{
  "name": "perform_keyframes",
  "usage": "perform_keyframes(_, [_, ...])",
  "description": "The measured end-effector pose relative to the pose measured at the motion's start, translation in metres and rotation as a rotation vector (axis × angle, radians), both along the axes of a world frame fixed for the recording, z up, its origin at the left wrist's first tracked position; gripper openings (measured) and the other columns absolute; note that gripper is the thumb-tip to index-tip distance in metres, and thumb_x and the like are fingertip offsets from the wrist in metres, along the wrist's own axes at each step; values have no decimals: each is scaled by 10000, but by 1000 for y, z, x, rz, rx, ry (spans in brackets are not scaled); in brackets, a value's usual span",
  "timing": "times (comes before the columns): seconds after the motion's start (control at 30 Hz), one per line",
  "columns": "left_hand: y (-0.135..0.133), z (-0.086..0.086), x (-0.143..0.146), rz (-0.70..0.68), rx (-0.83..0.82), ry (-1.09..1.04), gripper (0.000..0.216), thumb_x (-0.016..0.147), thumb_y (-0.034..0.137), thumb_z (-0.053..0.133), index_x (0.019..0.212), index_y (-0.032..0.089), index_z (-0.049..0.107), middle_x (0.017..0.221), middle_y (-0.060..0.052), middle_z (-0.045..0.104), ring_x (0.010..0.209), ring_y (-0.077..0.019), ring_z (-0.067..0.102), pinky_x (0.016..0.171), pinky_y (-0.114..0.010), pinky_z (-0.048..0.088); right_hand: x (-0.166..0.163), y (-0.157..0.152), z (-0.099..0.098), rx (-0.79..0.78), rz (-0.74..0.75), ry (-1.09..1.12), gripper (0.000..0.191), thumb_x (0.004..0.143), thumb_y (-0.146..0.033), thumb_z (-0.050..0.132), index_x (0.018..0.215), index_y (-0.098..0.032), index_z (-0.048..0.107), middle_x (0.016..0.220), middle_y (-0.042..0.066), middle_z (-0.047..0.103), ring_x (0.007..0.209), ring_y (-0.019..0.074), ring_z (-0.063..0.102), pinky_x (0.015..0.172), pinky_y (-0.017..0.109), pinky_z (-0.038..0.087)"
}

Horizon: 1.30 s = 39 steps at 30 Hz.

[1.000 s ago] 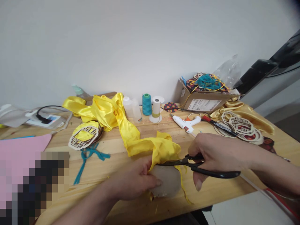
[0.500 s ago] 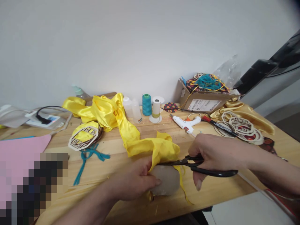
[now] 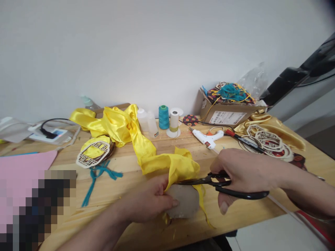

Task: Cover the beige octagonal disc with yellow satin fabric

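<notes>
My left hand point(image 3: 149, 200) is closed on a round grey-brown card piece point(image 3: 184, 201) and the yellow satin cloth point(image 3: 157, 157) that lies over it, near the table's front edge. My right hand point(image 3: 243, 172) grips black scissors point(image 3: 222, 184) by the handles. The blades point left and meet the cloth just above the card piece. The cloth runs back across the table to a bunched heap at the left rear.
On the wooden table point(image 3: 125, 181) lie a white glue gun point(image 3: 208, 137), a teal thread spool point(image 3: 163, 117), a white spool point(image 3: 174, 122), small bottles point(image 3: 148, 121), a cardboard box of yarn point(image 3: 230, 104), wooden lattice cutouts point(image 3: 269, 142), a lattice piece on yellow cloth point(image 3: 94, 153), teal strips point(image 3: 101, 172) and a pink sheet point(image 3: 23, 167).
Almost nothing differs. The scissor handles have shifted slightly in my right hand while the blades stay at the cloth; my left hand keeps its hold.
</notes>
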<state>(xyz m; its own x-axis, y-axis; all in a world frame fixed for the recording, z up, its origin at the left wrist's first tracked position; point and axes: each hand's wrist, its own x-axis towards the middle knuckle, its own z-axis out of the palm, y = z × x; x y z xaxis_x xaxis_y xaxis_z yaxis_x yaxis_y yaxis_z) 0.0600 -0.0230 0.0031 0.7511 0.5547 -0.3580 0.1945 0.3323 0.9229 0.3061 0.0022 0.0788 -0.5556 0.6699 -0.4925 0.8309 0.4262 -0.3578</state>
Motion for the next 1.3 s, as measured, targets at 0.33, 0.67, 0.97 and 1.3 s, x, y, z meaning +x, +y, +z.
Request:
perform_keyframes(0.33, [2, 1, 1, -11, 33, 11, 434, 739, 75, 534, 1133, 252, 583, 1014, 51, 673, 956, -182, 581, 852, -293, 444, -6, 0, 3, -109, -35, 30, 578, 562, -761, 597, 580, -183, 605, 468, -61, 446, 436, 80, 365, 361, 189, 232])
perform_keyframes(0.67, [0, 4, 4, -23, 70, 25, 495, 712, 76, 535, 1180, 233, 574, 1030, 11, 684, 967, -203, 585, 860, -321, 444, -11, -2, 2, -123, -81, 60, 515, 572, -694, 651, 564, -180, 619, 470, -62, 430, 429, 72, 335, 378, 213, 202])
perform_keyframes(0.97, [-1, 2, 4, -20, 0, -14, 500, 710, 58, 525, 1171, 245, 580, 1008, 32, 682, 941, -187, 596, 847, -308, 445, -10, -2, -3, -10, -52, 98, 496, 514, -665, 704, 493, -182, 595, 420, -63, 406, 409, 70, 295, 387, 218, 187])
perform_keyframes(1.3, [4, -13, -12, 190, -172, -91, 434, 671, 121, 632, 1098, 191, 596, 896, -14, 708, 869, -203, 641, 792, -325, 475, 32, -25, -16, 261, -210, -136, 388, 640, -590, 671, 618, -204, 639, 603, 21, 629, 551, 171, 546, 484, 249, 295])
